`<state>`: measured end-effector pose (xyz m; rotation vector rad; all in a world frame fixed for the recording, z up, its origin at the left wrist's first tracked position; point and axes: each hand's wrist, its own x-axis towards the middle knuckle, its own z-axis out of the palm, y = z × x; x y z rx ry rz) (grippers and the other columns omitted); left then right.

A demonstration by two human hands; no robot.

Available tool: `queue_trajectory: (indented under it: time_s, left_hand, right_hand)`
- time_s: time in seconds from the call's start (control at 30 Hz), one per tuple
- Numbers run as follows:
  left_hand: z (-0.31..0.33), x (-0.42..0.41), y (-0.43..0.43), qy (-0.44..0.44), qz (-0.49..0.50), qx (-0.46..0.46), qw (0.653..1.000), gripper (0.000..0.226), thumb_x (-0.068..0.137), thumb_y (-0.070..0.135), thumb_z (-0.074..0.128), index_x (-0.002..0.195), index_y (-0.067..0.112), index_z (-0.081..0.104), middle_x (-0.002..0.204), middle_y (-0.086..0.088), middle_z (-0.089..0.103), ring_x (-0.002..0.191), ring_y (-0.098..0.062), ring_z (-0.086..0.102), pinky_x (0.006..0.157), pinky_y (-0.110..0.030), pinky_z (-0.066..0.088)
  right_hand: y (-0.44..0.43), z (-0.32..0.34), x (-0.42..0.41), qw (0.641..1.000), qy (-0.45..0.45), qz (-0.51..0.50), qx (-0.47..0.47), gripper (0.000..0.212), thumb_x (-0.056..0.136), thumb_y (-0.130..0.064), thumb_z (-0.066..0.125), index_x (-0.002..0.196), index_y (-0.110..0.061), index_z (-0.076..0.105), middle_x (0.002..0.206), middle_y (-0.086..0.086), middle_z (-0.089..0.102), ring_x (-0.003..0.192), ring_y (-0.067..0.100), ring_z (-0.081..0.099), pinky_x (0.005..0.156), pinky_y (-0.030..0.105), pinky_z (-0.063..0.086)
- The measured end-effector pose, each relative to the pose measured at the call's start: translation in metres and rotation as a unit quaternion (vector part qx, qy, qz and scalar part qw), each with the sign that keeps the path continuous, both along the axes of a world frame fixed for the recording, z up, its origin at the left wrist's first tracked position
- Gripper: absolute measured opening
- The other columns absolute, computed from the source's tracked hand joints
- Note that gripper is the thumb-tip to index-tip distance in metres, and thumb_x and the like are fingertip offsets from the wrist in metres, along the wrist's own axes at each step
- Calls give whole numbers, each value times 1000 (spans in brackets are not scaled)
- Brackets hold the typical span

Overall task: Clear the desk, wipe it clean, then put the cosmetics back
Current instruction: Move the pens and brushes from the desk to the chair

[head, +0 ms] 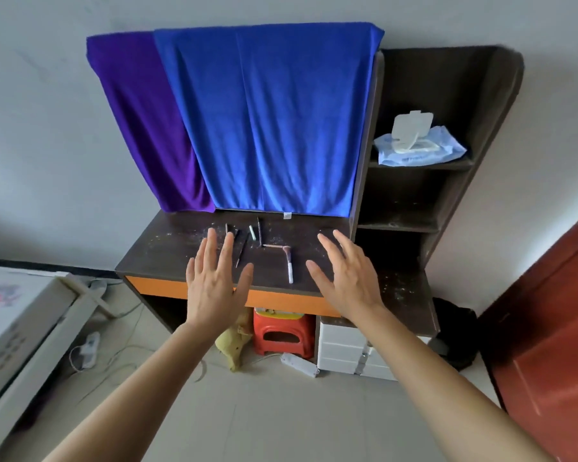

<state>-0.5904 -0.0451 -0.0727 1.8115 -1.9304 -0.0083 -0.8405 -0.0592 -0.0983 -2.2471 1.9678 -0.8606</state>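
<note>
A dark brown desk [167,248] with an orange front edge stands ahead, its top speckled with white dust. On it lie several slim cosmetics: a pink-handled makeup brush [289,266], a pale green stick [252,232], a dark pencil [242,252] and a thin dark stick [259,230]. My left hand [214,278] hovers flat over the desk's front left, fingers spread, holding nothing. My right hand [346,275] hovers the same way at the front right, just right of the brush.
A blue towel [271,121] and a purple towel [144,121] hang behind the desk. A dark shelf unit [454,195] on the right holds a wet-wipes pack [417,145]. Under the desk are a red stool [282,331], white drawers [344,355], a yellow cloth [236,345] and cables.
</note>
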Motion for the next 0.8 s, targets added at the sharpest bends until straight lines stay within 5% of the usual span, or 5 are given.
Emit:
queue_trajectory:
  time_s: [0.33, 0.8]
  left_hand:
    - [-55, 62, -125, 23, 41, 86, 995, 65, 99, 51, 44, 154, 21, 29, 163, -9, 21, 147, -30, 24, 113, -51, 30]
    - [-152, 128, -316, 0, -44, 261, 964, 66, 96, 50, 49, 152, 18, 33, 161, -6, 27, 143, -29, 30, 110, -49, 33]
  right_hand:
    - [-147, -46, 64, 993, 12, 34, 109, 63, 95, -63, 40, 149, -29, 43, 154, 2, 39, 137, 22, 41, 105, 41, 43]
    - [-259, -117, 124, 957, 10, -139, 253, 64, 94, -56, 50, 147, -23, 42, 145, 2, 45, 130, 25, 47, 98, 41, 46]
